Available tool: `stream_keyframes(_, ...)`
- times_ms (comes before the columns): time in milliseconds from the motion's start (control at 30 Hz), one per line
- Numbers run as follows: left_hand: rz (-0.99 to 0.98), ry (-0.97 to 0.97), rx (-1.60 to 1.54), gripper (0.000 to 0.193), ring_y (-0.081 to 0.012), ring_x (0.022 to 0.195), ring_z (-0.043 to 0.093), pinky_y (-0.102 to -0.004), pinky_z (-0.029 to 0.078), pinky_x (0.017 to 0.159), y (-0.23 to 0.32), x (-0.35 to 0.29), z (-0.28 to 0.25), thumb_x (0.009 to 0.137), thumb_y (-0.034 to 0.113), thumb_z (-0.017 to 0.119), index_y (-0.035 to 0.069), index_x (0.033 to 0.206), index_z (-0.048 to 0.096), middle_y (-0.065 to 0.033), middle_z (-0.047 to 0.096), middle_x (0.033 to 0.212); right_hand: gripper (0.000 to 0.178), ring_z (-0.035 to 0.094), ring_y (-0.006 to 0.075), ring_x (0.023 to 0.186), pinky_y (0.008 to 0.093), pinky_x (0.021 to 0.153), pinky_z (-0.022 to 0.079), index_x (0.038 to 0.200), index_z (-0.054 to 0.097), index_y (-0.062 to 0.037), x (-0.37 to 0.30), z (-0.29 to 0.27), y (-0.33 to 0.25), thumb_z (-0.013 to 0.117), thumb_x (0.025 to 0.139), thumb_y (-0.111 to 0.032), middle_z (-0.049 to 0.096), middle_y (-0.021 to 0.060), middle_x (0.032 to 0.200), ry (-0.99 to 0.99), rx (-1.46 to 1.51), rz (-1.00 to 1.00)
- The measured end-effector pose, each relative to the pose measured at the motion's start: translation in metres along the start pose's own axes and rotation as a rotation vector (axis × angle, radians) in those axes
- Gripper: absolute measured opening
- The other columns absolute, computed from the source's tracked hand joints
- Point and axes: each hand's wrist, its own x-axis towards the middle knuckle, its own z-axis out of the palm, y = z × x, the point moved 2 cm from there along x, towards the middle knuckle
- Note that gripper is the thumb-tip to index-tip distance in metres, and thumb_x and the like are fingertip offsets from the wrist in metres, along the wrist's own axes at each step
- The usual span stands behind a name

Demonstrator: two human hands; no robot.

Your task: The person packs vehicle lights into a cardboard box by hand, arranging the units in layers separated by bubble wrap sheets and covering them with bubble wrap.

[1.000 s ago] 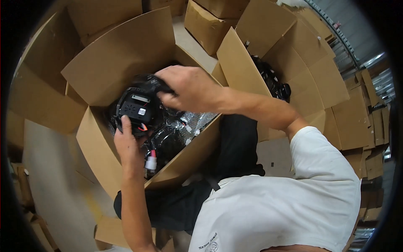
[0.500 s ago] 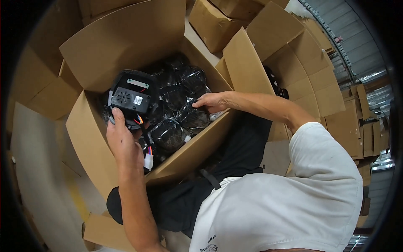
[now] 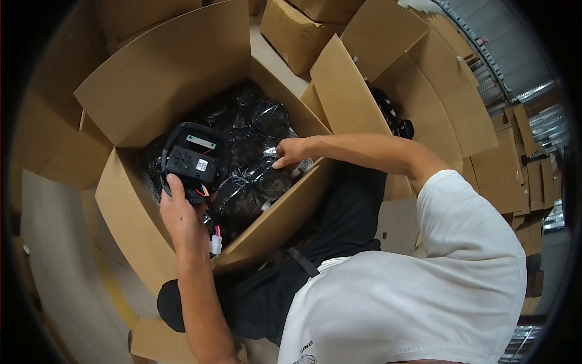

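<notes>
A black electronic unit with a round speaker grille, a small label and a light strip is held in my left hand, the thumb pressed on its lower edge. Coloured wires hang from the unit and end in a white plug connector. Beneath it, black parts wrapped in clear shiny plastic fill an open cardboard box. Inside the box's right side, my right hand has its fingers curled closed on the wrapping of one part; the fingertips are partly hidden.
Tall flaps stand up around the box. To its right is another open carton with black items inside. Closed cartons sit behind, and flattened cardboard is stacked at far right. My black-trousered leg presses near the box's front.
The whole view has shifted slightly, so the box and the unit appear lower. My left hand keeps hold of the unit, and my right hand stays at the wrapped parts.
</notes>
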Motion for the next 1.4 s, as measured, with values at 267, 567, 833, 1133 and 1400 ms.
stream_keyframes(267,0.305,-0.027,0.569,0.040,-0.0207,0.105,0.064,-0.0293,0.049,0.087,-0.027,-0.004,0.027,0.105,0.022,0.053,0.001,0.139,0.051,-0.0135,0.066,0.120,0.085,0.069,0.0250,0.089,0.0374,0.081,0.059,0.126,0.050,0.0073,-0.075,-0.024,-0.069,0.045,0.093,-0.071,0.067,0.0176,0.095,-0.170,0.919,-0.199)
stream_keyframes(567,0.608,-0.210,0.885,0.064,-0.0388,0.119,0.060,-0.0403,0.052,0.097,-0.061,0.004,0.038,0.083,0.000,0.070,-0.001,0.142,0.045,-0.0278,0.050,0.139,0.046,0.065,0.0142,0.104,0.0300,0.092,0.054,0.125,0.061,0.0026,-0.083,-0.056,-0.083,0.073,0.091,-0.026,0.068,0.0081,0.115,-0.253,0.933,-0.296)
stream_keyframes(833,0.258,-0.567,0.950,0.034,-0.0341,0.090,0.071,-0.0368,0.054,0.083,-0.115,0.009,0.041,0.090,0.017,0.067,-0.006,0.115,0.067,-0.0254,0.071,0.101,0.043,0.066,0.0167,0.102,0.0343,0.094,0.053,0.119,0.065,0.0023,-0.020,-0.055,-0.005,0.074,0.091,-0.029,0.071,0.0087,0.111,-0.236,0.673,-0.104)
stream_keyframes(1133,0.063,-0.615,0.845,0.043,-0.0181,0.081,0.069,-0.0312,0.054,0.076,-0.132,0.016,0.036,0.092,0.011,0.064,-0.008,0.130,0.057,-0.0181,0.073,0.105,0.050,0.065,0.0193,0.104,0.0383,0.093,0.053,0.119,0.067,0.0010,0.016,-0.049,0.013,0.065,0.096,-0.044,0.070,0.0105,0.114,-0.214,0.526,0.107)
stream_keyframes(1400,-0.159,-0.747,0.869,0.048,-0.0188,0.097,0.064,-0.0318,0.051,0.086,-0.127,0.012,0.043,0.096,0.016,0.061,-0.007,0.137,0.052,-0.0196,0.067,0.119,0.059,0.065,0.0272,0.107,0.0390,0.093,0.050,0.121,0.063,0.0080,0.023,-0.062,0.027,0.064,0.094,-0.045,0.069,0.0177,0.115,-0.121,0.004,0.041)
